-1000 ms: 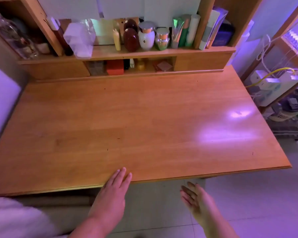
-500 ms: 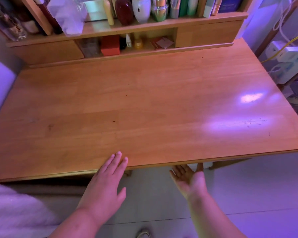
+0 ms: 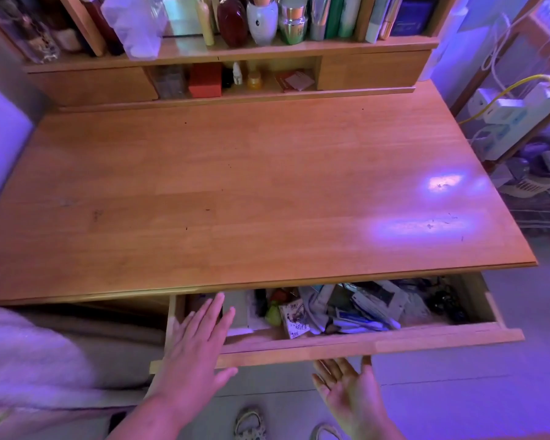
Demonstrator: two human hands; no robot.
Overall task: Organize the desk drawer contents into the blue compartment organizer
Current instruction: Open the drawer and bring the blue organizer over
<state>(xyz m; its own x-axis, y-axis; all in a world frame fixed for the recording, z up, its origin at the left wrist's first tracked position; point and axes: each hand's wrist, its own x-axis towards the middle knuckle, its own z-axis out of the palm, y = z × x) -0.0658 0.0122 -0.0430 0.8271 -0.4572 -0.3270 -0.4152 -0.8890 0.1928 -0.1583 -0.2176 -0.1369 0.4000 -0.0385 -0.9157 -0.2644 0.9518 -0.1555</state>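
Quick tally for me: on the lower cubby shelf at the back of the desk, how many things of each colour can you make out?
Red box: 1
White small bottle: 1
Yellow small jar: 1
Clear or grey box: 1
Reddish flat packet: 1
Total: 5, though a dark item beside the white bottle is too dim to count.

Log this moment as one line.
drawer: open, cluttered | left hand: flat over drawer's left end | right hand: palm-up under drawer front | organizer: unseen

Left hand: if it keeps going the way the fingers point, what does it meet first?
Probably the desktop's front edge, or the shadowed space beneath it. The left hand points over the open drawer's left end toward the back; height is unclear.
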